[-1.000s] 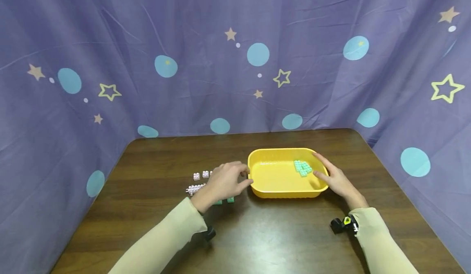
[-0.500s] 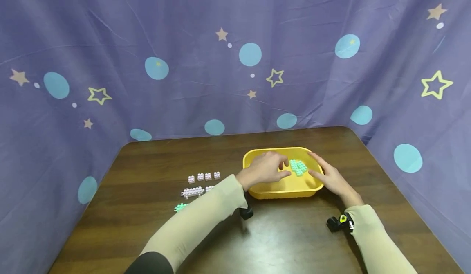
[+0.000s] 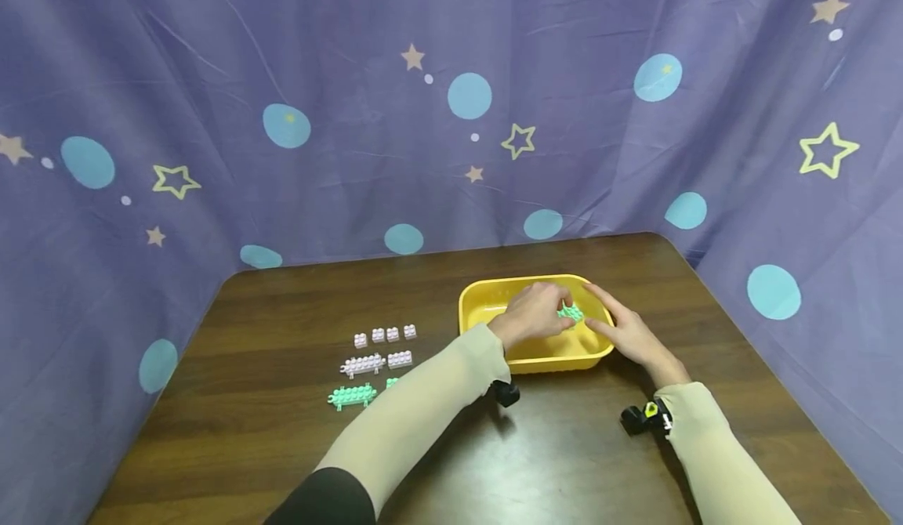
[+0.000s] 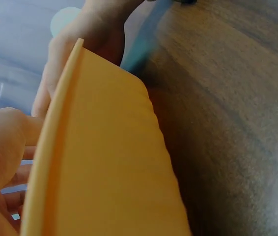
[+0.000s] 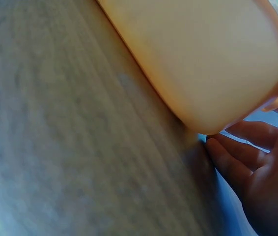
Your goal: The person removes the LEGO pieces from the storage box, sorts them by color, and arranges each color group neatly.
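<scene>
A yellow plastic tray [image 3: 557, 363] stands on the wooden table. My left hand [image 3: 534, 311] reaches down into it, fingers and thumb bent around the left side of a small cluster of green toy bricks [image 3: 574, 313]. The fingertips partly cover those bricks. In the left wrist view the tray's outer wall [image 4: 109, 147] blocks most of that hand's work. My right hand [image 3: 632, 340] holds the tray's right end, thumb at the rim. Its fingers [image 5: 235, 162] lie against the outside of the tray's corner in the right wrist view.
Left of the tray, several small pale pink bricks [image 3: 393, 334] lie in a row. Below them are a long pink piece [image 3: 363, 364] and a shorter pink brick [image 3: 400, 359]. A long green piece [image 3: 352, 396] lies nearer, with another green brick partly behind my left sleeve [image 3: 430, 384].
My left hand has moved right from the tray's left edge into it, down to the green bricks. The pieces on the table have come into view. My right hand stays at the tray's right end.
</scene>
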Available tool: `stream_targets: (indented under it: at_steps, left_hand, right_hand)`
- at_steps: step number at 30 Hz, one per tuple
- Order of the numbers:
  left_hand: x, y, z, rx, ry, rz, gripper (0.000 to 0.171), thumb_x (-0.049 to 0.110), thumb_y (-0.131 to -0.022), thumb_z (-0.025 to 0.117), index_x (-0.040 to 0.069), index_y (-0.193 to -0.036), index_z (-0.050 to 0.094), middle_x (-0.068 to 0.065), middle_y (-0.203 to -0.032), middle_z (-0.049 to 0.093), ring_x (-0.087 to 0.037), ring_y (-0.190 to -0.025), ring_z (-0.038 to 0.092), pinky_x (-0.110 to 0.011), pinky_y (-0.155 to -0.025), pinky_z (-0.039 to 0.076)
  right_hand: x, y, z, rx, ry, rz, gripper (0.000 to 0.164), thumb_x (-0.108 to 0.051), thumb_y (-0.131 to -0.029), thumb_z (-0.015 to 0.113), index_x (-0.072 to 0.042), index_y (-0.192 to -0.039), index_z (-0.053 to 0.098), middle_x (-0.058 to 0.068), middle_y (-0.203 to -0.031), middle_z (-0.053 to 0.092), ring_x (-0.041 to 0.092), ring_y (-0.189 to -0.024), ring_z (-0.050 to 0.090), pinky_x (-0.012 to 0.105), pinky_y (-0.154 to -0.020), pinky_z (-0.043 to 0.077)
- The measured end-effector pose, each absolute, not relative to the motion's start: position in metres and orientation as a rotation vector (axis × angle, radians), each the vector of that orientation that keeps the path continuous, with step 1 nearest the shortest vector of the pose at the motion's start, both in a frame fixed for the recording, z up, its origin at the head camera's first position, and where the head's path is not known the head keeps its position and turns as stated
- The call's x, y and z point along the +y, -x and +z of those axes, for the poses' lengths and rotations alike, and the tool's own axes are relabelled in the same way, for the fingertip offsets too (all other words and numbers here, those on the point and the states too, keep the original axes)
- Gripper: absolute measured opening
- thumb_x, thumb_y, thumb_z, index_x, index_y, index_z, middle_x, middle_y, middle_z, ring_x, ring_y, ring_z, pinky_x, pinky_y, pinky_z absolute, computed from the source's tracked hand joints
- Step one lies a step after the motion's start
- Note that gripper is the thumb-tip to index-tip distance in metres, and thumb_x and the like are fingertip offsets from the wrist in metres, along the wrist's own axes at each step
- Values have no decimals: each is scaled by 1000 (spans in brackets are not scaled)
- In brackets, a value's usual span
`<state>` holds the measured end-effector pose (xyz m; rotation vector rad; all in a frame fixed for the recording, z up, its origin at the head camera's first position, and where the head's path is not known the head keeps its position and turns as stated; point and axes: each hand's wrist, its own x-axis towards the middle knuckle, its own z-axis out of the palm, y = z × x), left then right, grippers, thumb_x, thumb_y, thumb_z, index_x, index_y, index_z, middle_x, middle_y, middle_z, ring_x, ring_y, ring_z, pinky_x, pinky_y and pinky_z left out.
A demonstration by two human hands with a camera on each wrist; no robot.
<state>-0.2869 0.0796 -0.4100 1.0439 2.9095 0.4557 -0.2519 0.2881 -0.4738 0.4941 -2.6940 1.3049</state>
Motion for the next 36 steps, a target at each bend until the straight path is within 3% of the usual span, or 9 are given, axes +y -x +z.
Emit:
stream_targets:
  at_steps: [6, 19, 24, 31, 36]
  left_hand:
    - [82, 293, -417, 2906, -1028, 428, 24, 35, -82, 76, 21, -100, 70, 9, -89, 62, -7, -75, 55, -22, -60, 44]
    - [94, 295, -425, 2911, -939, 289, 27, 37, -81, 77, 27, -106, 71, 10, -107, 67, -9, -85, 60, -26, -61, 47]
    - [96, 293, -426, 2913, -959, 235, 20, 36, -80, 77, 29, -98, 72, 12, -98, 64, -9, -79, 58, -28, -56, 46]
    - [97, 292, -426, 2930, -976, 199, 14, 32, -80, 77, 26, -90, 68, 11, -86, 55, -10, -72, 54, -27, -54, 44]
    - [98, 288, -425, 2930, -986, 187, 13, 28, -79, 77, 27, -84, 65, 10, -83, 54, -11, -70, 53, -28, -53, 44]
  right_hand:
    - [286, 255, -470, -2696, -499, 1311, 63, -26, -97, 60, -20, -153, 32, 17, -153, 37, 40, -133, 40, 57, -104, 33]
    - [289, 254, -473, -2705, -471, 1309, 63, -28, -97, 59, -21, -153, 31, 18, -153, 37, 37, -129, 43, 54, -100, 36]
    - [286, 250, -471, -2706, -470, 1322, 64, -21, -97, 60, -17, -153, 30, 19, -154, 35, 40, -135, 38, 57, -106, 31]
    - [273, 233, -442, -2708, -504, 1332, 61, -10, -96, 58, 0, -150, 31, 28, -150, 35, 45, -133, 39, 58, -105, 32]
    - [273, 232, -441, -2710, -501, 1317, 61, -10, -96, 58, 0, -149, 32, 27, -150, 37, 44, -131, 41, 54, -103, 33]
